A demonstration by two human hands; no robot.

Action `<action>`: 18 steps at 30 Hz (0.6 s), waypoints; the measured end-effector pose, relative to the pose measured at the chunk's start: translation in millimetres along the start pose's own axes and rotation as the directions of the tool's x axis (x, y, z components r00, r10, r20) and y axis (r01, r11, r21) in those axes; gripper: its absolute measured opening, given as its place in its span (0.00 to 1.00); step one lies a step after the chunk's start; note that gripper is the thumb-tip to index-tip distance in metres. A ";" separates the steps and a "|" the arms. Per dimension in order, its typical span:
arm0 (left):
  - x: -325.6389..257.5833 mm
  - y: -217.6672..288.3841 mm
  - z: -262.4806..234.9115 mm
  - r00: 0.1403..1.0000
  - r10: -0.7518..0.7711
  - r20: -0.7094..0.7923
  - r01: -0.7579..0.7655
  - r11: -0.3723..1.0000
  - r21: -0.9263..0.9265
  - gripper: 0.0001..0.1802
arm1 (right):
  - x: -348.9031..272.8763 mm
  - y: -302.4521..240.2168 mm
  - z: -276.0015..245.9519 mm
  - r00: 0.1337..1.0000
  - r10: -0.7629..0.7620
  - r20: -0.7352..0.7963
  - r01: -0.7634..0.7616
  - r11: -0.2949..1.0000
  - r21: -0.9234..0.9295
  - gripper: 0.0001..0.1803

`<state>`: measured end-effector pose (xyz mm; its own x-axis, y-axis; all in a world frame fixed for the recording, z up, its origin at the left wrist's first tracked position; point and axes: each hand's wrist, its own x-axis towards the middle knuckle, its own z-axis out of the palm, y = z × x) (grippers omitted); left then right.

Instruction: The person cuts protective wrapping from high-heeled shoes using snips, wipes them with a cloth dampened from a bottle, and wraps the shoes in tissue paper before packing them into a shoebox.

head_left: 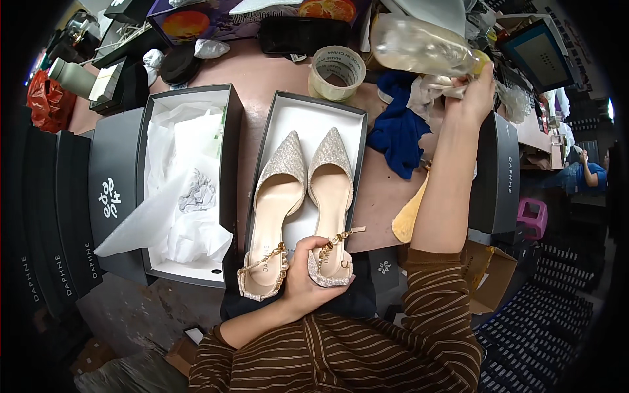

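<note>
Two glittery pale-gold pointed shoes with jewelled ankle straps lie side by side, toes pointing away from me, in a shallow white-lined box tray. At the near end, my left hand grips the heel of the right-hand shoe, its thumb at the strap. My right hand reaches far to the right and closes round the neck end of a clear plastic bottle with a yellow top. The bottle is tipped on its side. A whitish cloth bunches under the same hand; its fingers are partly hidden.
Left of the shoes stands an open box with white tissue paper. Dark shoe boxes line the left side. A tape roll, blue cloth and yellow piece lie nearby. One person sits far right.
</note>
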<state>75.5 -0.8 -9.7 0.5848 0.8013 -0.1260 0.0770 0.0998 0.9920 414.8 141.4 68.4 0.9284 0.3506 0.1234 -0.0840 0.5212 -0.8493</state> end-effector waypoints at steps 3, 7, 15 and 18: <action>0.0 -1.1 1.2 1.000 0.005 -0.018 -0.005 1.000 0.016 0.37 | -25.9 3.8 28.9 0.874 -0.436 0.214 0.483 0.823 -0.299 0.14; 1.0 -3.0 -1.6 1.000 0.018 0.024 -0.019 0.998 0.066 0.39 | -32.7 54.9 49.9 0.489 -0.514 0.705 0.871 0.250 -0.423 0.15; 6.1 -5.7 -1.4 0.999 0.031 0.036 -0.033 0.998 0.059 0.40 | -73.0 25.9 54.8 0.450 -0.311 0.837 0.886 0.269 -0.377 0.14; 9.0 -3.2 -1.8 0.998 0.021 0.064 -0.023 0.999 0.040 0.41 | -74.7 0.1 37.6 0.302 -0.321 0.897 0.946 -0.019 -0.325 0.09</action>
<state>79.0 7.2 -14.0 0.6365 0.7641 -0.1053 0.0955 0.0573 0.9938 331.9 144.5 78.4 -0.0176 0.6368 0.7709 0.9971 0.0686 -0.0339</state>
